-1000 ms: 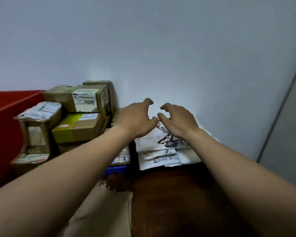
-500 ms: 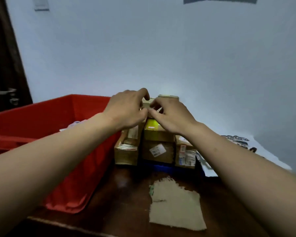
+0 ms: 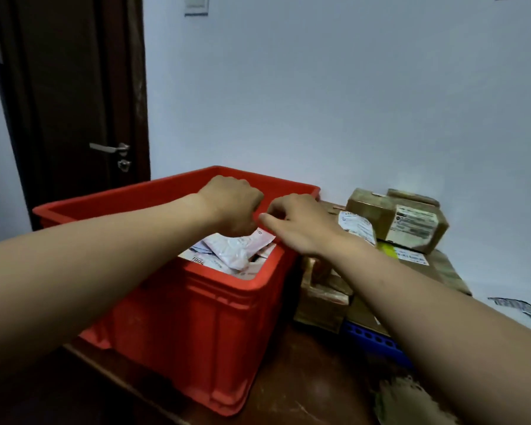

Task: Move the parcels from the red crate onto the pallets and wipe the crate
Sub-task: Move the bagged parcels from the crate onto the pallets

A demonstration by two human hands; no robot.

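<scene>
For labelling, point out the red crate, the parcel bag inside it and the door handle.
red crate [image 3: 196, 332], head view, near wall
parcel bag [image 3: 233, 250], head view, its middle
door handle [image 3: 105, 147], head view, lever

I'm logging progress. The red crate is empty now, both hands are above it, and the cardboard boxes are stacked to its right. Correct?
Not quite. The red crate is not empty: the head view shows white and pink parcels lying in it. The rest holds: the left hand and right hand are above it, and the cardboard boxes are stacked to its right.
</scene>
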